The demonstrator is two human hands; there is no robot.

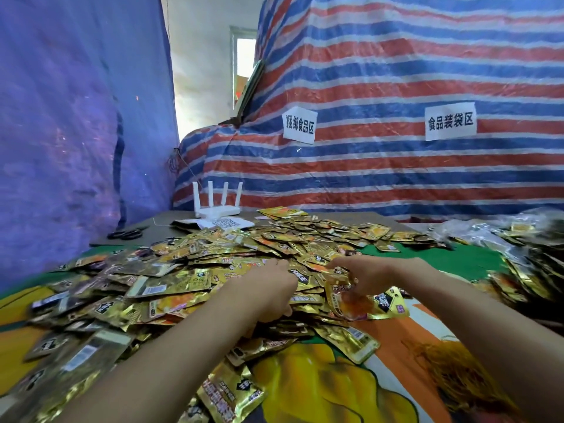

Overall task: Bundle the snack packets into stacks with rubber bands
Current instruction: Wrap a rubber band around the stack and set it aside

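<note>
Bundling looks barely begun. Loose gold foil snack packets sprawl over the cloth-covered counter from 9 to 1 o'clock, none visibly banded. The left hand digs into the heap, and I cannot tell whether it grips anything. The right hand pinches an orange-windowed packet. A tangle of tan rubber bands waits at 4 o'clock. Blurred clear plastic bags at 2 o'clock seem to hold more packets.

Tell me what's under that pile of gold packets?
A colourful printed cloth shows around the pile; beneath its middle, everything is covered.
</note>
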